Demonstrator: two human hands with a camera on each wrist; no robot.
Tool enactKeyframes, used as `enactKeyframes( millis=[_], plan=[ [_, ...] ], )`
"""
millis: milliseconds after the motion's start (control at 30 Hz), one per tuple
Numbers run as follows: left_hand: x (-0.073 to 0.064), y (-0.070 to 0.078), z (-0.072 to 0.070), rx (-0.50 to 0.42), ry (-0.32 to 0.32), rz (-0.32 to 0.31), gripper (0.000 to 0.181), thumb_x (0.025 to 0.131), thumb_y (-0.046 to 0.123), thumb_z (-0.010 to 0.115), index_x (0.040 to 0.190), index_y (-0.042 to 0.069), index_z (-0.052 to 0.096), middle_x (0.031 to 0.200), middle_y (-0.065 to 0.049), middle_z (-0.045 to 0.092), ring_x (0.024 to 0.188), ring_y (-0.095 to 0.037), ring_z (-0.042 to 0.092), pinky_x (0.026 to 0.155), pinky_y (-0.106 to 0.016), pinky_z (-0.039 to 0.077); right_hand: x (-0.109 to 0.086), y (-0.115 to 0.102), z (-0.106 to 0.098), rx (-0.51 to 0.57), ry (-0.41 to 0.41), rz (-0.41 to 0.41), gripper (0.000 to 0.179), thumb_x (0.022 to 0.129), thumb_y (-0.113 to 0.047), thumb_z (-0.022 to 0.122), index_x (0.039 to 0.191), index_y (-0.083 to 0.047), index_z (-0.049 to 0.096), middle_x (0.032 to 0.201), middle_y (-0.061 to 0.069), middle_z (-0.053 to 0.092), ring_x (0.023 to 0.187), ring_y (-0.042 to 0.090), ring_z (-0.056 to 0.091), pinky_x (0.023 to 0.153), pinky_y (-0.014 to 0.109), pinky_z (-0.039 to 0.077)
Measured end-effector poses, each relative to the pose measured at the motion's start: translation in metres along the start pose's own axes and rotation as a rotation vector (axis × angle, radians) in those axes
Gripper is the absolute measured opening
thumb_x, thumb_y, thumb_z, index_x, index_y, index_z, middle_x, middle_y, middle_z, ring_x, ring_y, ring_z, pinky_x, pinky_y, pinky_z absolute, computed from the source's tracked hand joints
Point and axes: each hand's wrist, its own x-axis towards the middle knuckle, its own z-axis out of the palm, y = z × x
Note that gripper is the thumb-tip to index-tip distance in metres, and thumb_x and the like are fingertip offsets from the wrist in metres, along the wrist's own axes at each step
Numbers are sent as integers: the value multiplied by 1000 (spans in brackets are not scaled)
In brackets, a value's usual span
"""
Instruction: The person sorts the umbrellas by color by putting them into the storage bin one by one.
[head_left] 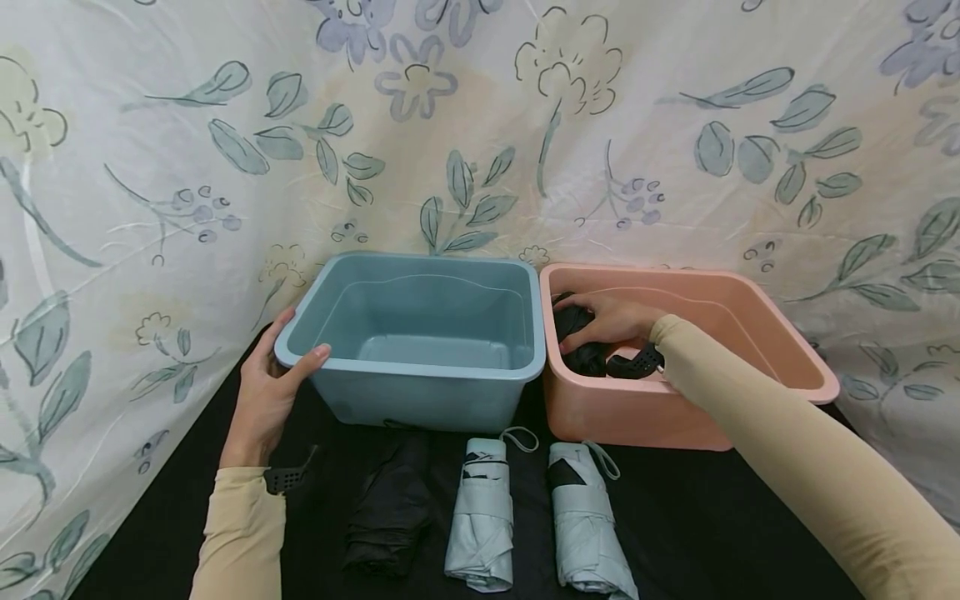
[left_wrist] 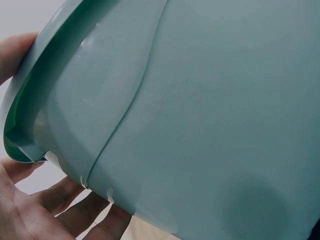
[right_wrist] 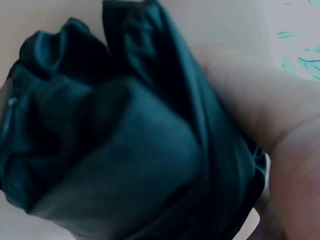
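Nearest us, a tan sleeve [head_left: 802, 442] runs in from the right to the right hand [head_left: 618, 321], whose fingers and thumb are clamped round a dark bundle [right_wrist: 135, 150] — it sits inside the pink bin [head_left: 622, 417], at its left end. Our left hand [head_left: 266, 396] holds the left end of the blue bin [head_left: 420, 396], thumb over the front rim, fingers spread against the outside. On the black cloth [head_left: 697, 525] in front we see a black folded umbrella [head_left: 386, 508] and two grey umbrellas [head_left: 480, 533], side by side — apart from one another.
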Motion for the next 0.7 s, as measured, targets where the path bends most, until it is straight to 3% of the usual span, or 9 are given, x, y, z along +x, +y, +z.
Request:
enactKeyframes(
  millis=[167,367,533,700],
  plan=[
    [0,0,0,5,-2,-3,82,96,23,73,162,21,25,163,-12,28,141,-32,34,115,-49,29,2,2,1,14,-18,31,84,87,-22,82,155,-11,34,154,24,27,127,44,46,90,57,52],
    [0,0,-1,9,0,-7,81,96,23,73,162,25,27,163,-11,28,141,-30,35,110,-33,37,5,4,0,-4,-69,26,84,89,-23,79,156,-9,29,155,26,22,129,45,43,93,58,50],
    [1,0,-1,8,-2,-4,81,96,23,73,162,25,26,163,-12,29,140,-30,36,99,-19,41,6,6,1,48,-110,31,83,91,-16,76,156,-6,27,162,27,7,138,46,27,86,52,55],
    [1,0,0,3,-1,-2,81,96,22,73,162,25,26,163,-13,29,139,-29,37,95,-15,42,8,10,2,82,-128,20,82,91,-11,76,156,-5,27,163,26,-1,142,46,15,78,52,56]
  ],
)
